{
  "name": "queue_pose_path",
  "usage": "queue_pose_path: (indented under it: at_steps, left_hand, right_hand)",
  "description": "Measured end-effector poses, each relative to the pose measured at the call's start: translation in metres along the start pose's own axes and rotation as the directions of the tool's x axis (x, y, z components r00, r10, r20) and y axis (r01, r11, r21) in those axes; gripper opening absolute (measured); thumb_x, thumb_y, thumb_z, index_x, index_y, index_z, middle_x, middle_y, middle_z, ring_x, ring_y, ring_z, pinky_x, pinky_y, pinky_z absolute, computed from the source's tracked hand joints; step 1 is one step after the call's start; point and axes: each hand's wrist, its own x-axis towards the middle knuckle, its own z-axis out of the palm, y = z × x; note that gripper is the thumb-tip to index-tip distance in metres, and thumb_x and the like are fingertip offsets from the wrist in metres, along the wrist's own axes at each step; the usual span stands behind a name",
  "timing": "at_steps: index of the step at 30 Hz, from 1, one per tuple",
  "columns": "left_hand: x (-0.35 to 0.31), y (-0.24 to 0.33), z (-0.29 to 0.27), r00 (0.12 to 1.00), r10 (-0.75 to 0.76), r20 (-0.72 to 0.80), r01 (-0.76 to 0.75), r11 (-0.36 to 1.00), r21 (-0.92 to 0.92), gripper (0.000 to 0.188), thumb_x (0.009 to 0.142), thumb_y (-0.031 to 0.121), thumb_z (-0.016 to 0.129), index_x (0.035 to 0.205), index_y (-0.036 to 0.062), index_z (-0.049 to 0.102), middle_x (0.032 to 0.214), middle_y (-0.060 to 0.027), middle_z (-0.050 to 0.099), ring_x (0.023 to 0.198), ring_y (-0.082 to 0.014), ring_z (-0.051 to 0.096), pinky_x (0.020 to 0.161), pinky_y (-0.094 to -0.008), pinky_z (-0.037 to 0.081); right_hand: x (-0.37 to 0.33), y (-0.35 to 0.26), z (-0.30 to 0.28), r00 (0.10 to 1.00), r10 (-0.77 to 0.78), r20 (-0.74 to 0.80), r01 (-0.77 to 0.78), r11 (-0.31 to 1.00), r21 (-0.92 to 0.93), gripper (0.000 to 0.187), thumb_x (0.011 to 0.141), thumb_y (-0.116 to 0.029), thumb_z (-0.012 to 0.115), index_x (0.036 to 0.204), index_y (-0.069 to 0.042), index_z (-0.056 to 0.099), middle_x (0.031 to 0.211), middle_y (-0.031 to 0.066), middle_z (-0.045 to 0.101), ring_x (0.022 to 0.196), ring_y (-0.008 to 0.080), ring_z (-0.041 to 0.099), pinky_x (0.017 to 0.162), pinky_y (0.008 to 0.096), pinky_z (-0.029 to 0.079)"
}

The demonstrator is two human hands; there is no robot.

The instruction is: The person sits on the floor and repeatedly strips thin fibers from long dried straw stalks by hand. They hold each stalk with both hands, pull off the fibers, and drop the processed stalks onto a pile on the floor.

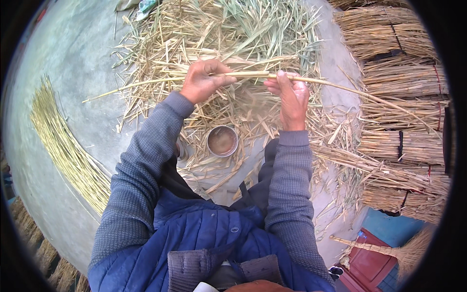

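A long, thin yellow reed stalk [253, 74] stretches crosswise in front of me, one end far to the left and the other reaching over the bundles at the right. My left hand [205, 79] pinches it left of its middle. Thumb on top, my right hand [290, 93] grips the stalk a little farther right. Beneath both hands spreads a heap of dry husks and leaf strips [170, 53], greener toward the back. Just below the hands, a round metal bowl [222, 141] with brownish contents stands on the floor between my legs.
At the left lies a fan of yellow-green peeled stalks [68, 141] on the grey floor [87, 58]. Tied reed bundles [404, 112] are stacked along the right side. Loose stalks [360, 163] poke out from them toward me. A broom [389, 250] rests by a red surface [372, 263] at lower right.
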Motion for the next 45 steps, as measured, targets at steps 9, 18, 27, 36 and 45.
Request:
queue_pose_path:
  at_steps: [9, 18, 27, 36, 45]
  left_hand:
    - [0.021, -0.021, -0.102, 0.94, -0.003, -0.342, 0.018, 0.999, 0.042, 0.018, 0.088, 0.019, 0.076, 0.095, 0.0057, 0.066, 0.081, -0.004, 0.071, 0.072, -0.0098, 0.063, 0.065, -0.0258, 0.051]
    - [0.018, -0.027, -0.056, 0.94, 0.169, 0.297, -0.313, 0.775, 0.55, 0.041, 0.084, 0.042, 0.076, 0.104, 0.0074, 0.072, 0.104, -0.0098, 0.071, 0.102, -0.0269, 0.064, 0.089, -0.0396, 0.047]
    - [0.026, -0.035, -0.032, 0.933, -0.116, 0.342, 0.082, 0.99, 0.111, 0.022, 0.084, 0.019, 0.081, 0.097, 0.0033, 0.073, 0.086, -0.0023, 0.074, 0.079, -0.0078, 0.067, 0.068, -0.0229, 0.053]
    - [0.03, -0.026, -0.084, 0.952, -0.223, -0.208, 0.178, 0.961, -0.213, 0.015, 0.088, 0.023, 0.076, 0.085, 0.0106, 0.069, 0.082, -0.0022, 0.071, 0.085, -0.0116, 0.066, 0.084, -0.0314, 0.05]
    - [0.026, -0.007, -0.035, 0.872, 0.442, 0.21, -0.465, 0.614, 0.638, 0.031, 0.089, 0.038, 0.071, 0.098, 0.0086, 0.071, 0.089, -0.0081, 0.07, 0.093, -0.0283, 0.062, 0.082, -0.0383, 0.043]
  right_hand:
    - [0.007, 0.001, -0.035, 0.995, 0.017, -0.097, -0.019, 0.999, -0.029, 0.024, 0.097, -0.019, 0.066, 0.105, 0.002, 0.058, 0.088, 0.0126, 0.07, 0.075, 0.0177, 0.072, 0.064, 0.0231, 0.057]
    - [0.009, -0.004, -0.028, 0.992, -0.061, -0.114, 0.062, 0.998, 0.002, 0.023, 0.096, -0.017, 0.066, 0.104, 0.002, 0.059, 0.086, 0.0136, 0.07, 0.073, 0.0187, 0.071, 0.064, 0.0243, 0.058]
    - [0.009, -0.01, -0.029, 0.994, -0.086, -0.073, 0.086, 0.996, -0.005, 0.02, 0.097, -0.017, 0.065, 0.104, 0.0, 0.058, 0.087, 0.0138, 0.07, 0.074, 0.0199, 0.072, 0.068, 0.0265, 0.058]
    - [0.007, -0.012, -0.042, 0.993, -0.115, 0.013, 0.114, 0.992, 0.057, 0.019, 0.097, -0.01, 0.064, 0.108, 0.003, 0.057, 0.097, 0.0166, 0.069, 0.084, 0.0235, 0.073, 0.076, 0.0294, 0.06]
    - [0.003, -0.008, -0.028, 0.991, -0.106, 0.081, 0.103, 0.994, 0.04, 0.02, 0.095, -0.009, 0.065, 0.111, 0.002, 0.058, 0.111, 0.0209, 0.068, 0.095, 0.0243, 0.071, 0.085, 0.0314, 0.059]
